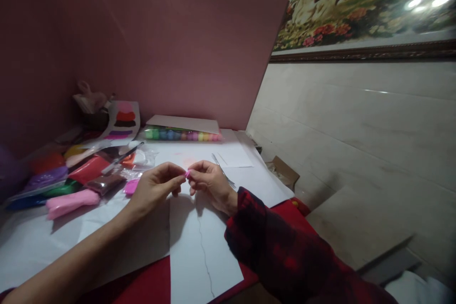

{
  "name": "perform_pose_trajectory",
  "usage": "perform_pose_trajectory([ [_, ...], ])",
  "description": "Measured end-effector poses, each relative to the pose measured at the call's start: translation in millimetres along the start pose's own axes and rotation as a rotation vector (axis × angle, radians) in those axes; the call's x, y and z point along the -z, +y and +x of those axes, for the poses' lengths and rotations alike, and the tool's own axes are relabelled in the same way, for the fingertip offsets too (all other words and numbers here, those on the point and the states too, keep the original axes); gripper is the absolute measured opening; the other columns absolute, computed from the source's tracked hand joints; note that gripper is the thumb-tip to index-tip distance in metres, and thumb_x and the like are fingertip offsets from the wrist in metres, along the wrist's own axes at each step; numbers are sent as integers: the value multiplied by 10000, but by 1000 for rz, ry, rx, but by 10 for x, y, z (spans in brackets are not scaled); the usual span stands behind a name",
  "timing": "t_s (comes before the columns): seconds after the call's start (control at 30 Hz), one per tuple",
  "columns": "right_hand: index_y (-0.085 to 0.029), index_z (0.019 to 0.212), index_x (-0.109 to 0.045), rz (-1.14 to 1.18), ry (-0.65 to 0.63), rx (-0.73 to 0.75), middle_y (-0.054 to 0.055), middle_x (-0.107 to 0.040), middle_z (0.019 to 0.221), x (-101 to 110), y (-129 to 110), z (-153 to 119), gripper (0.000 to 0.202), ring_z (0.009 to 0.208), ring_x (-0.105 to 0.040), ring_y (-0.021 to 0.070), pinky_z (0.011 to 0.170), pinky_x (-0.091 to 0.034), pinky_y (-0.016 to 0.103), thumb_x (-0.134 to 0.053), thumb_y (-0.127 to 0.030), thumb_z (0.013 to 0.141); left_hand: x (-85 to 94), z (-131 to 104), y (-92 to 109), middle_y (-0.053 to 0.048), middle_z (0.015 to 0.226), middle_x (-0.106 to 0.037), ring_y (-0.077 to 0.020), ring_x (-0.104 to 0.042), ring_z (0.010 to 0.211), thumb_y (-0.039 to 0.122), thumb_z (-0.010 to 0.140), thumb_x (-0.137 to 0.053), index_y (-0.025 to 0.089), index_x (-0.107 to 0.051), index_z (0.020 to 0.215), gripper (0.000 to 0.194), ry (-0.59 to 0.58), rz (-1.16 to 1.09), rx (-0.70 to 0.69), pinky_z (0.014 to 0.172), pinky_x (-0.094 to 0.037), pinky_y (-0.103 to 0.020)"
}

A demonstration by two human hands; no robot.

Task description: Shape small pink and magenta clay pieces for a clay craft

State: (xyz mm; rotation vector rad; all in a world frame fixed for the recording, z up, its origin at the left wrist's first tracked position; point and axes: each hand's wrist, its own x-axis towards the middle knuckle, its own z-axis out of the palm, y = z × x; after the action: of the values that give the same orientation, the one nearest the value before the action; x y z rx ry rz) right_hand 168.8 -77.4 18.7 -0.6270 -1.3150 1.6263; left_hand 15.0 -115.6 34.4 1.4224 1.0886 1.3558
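A small bit of pink modelling clay (pixel 187 174) is pinched between the fingertips of both hands. My left hand (pixel 156 184) comes in from the left, its thumb and forefinger closed on the clay. Opposite it, my right hand (pixel 209 183) grips the same piece with thumb and forefinger. Beneath them lies a white sheet of paper (pixel 188 251) with a wavy pencil line (pixel 204 256) drawn down it. A larger magenta lump of clay (pixel 131 187) sits just left of my left hand, partly hidden by it.
Several clay packets in many colours (pixel 89 171) crowd the table's left side. Behind my hands lie a pack of coloured pieces (pixel 181 134) and a thin metal tool (pixel 223 171). A pink panel (pixel 178 47) stands at the back, and a cardboard box (pixel 287 173) is beyond the right edge.
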Motion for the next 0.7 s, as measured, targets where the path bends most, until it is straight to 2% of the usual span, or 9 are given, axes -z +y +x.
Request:
perform_pose_trajectory([
  [0.1, -136, 769, -573, 103, -3, -89, -27, -560, 581, 18, -24, -2, 304, 478, -512, 71, 456, -475, 199, -777, -339, 673, -18, -15, 7, 2, 653, -653, -103, -548, 514, 283, 681, -754, 150, -667, 767, 181, -40, -5, -66, 509, -455, -228],
  [0.2, -134, 756, -576, 89, -12, -98, -23, -573, 603, 15, -34, -17, 331, 466, -504, 59, 450, -472, 192, -782, -380, 677, -5, -2, -35, 25, 614, -641, -114, -553, 488, 290, 694, -745, 169, -646, 903, 261, -116, -42, -38, 482, -445, -233],
  [0.3, -135, 755, -569, 80, 4, -91, -29, -581, 607, 10, -23, -15, 371, 438, -494, 49, 432, -463, 185, -801, -406, 651, 20, 14, -62, 42, 579, -614, -110, -551, 481, 311, 701, -742, 167, -649, 983, 330, -135, -2, -1, 489, -444, -228],
  [0.43, -148, 735, -538, 36, 32, -51, -39, -573, 553, 17, 18, 13, 429, 400, -490, 62, 385, -457, 191, -833, -424, 593, 16, 8, -35, 12, 625, -638, -98, -540, 490, 365, 703, -736, 150, -684, 853, 268, -127, 58, 36, 492, -442, -221],
  [0.6, -153, 800, -555, 0, 70, 49, -35, -582, 601, 12, 51, 39, 427, 421, -505, 69, 371, -471, 202, -741, -517, 680, -6, -8, -6, 3, 630, -624, -102, -532, 493, 437, 732, -703, 152, -637, 721, 293, -94, 65, 55, 475, -433, -220],
  [0.7, -158, 859, -594, -116, 4, 136, -42, -576, 600, -2, 42, 31, 393, 444, -513, 73, 386, -466, 196, -741, -482, 695, 11, -3, -22, 8, 571, -593, -100, -514, 472, 465, 734, -694, 146, -618, 679, 333, -97, 61, 62, 466, -412, -218],
])
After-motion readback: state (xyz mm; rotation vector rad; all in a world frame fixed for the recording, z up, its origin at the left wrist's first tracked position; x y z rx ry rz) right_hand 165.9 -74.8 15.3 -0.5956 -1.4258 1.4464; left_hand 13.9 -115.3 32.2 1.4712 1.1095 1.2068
